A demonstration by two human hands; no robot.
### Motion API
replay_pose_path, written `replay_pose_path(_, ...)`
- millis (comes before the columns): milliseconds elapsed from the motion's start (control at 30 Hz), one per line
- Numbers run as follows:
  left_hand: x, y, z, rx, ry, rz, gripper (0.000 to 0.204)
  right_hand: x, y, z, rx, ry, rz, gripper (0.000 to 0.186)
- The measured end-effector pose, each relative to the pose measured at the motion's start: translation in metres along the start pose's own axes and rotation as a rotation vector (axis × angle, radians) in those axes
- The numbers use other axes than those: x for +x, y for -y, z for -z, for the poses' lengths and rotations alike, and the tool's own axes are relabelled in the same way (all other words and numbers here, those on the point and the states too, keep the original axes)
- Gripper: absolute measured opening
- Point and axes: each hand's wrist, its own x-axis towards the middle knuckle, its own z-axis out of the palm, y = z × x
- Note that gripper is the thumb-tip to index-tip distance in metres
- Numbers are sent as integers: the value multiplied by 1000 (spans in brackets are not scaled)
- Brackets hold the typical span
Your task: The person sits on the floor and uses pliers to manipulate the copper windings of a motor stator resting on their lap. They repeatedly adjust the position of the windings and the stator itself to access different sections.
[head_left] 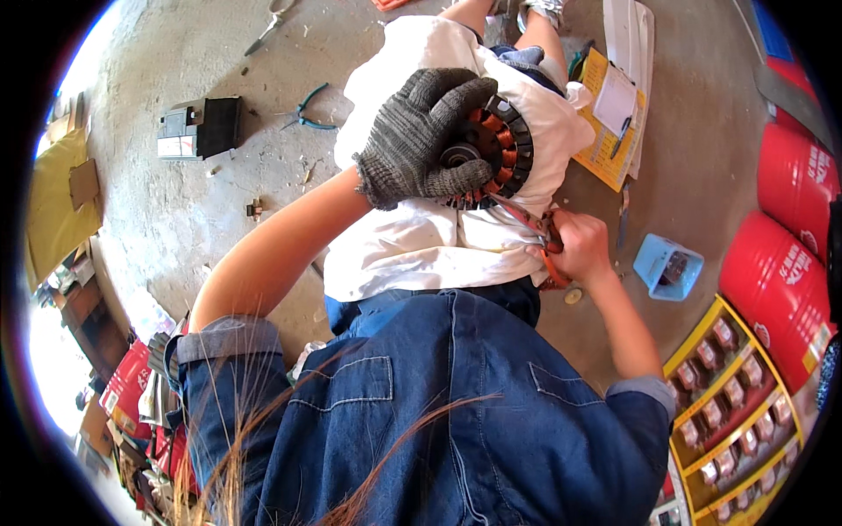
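A round motor stator (519, 158) with copper windings and dark teeth around its rim rests on a white cloth (386, 263) over my lap. My left hand (412, 131), in a dark grey knit glove, is closed around its left side, with the thumb along the lower part. Bare, my right hand (582, 245) grips a pair of pliers (524, 216) with red-orange handles. The pliers' tip reaches the stator's lower edge, near my left thumb. Whether the jaws pinch a wire there is too small to tell.
On the concrete floor at left lie a black box-shaped battery (217, 127) and teal-handled pliers (309, 116). A yellow folder (596, 151) with paper and a pen lies at upper right. At right stand a blue plastic basket (651, 263), red drums (781, 289) and a yellow rack (715, 386).
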Motion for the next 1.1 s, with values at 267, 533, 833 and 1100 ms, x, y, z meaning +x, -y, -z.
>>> replay_pose_path(267, 2, -3, -2, -25, -22, -45, 85, -19, 41, 22, 9, 119, -264, 51)
replay_pose_path(533, 1, -6, -1, -56, -20, -33, 87, -15, 60, 36, 23, 196, -356, 50)
replay_pose_path(833, 0, -1, -2, -48, -47, -48, 84, -8, 59, 34, -23, 173, -314, 51)
replay_pose_path(1100, -1, -8, 1, 12, -58, -65, 84, -11, 33, 7, 20, 15, -177, 48)
